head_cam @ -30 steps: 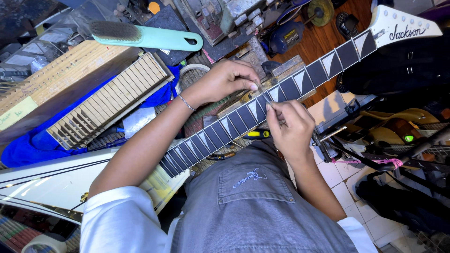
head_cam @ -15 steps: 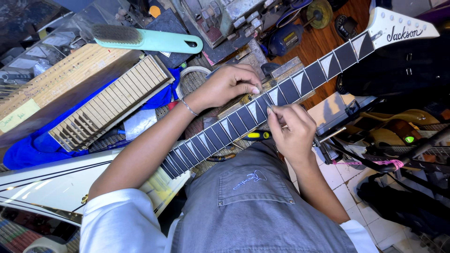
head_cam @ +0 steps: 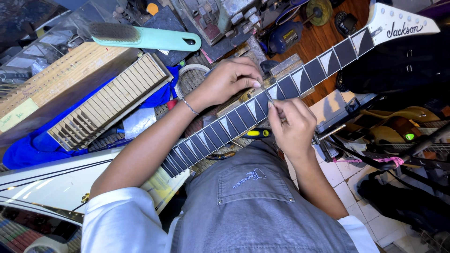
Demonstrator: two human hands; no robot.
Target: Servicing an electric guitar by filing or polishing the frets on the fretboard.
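Two hands meet on the guitar neck (head_cam: pixel 243 115); right fingers (head_cam: pixel 276 104) pinch a thin tool (head_cam: pixel 269 95); left fingers (head_cam: pixel 251 80) press beside.

The guitar neck (head_cam: pixel 262 110) has a dark fretboard with pale triangular inlays and thin silver frets; its headstock (head_cam: pixel 398 23) is white. The guitar body (head_cam: pixel 51 182) is white with thin dark pinstripes. The brush (head_cam: pixel 140 37) has a mint-green handle and grey bristles. The cloth (head_cam: pixel 28 152) is bright blue. The screwdriver (head_cam: pixel 257 133) handle is yellow and black. The apron (head_cam: pixel 253 206) is grey with light stitching.
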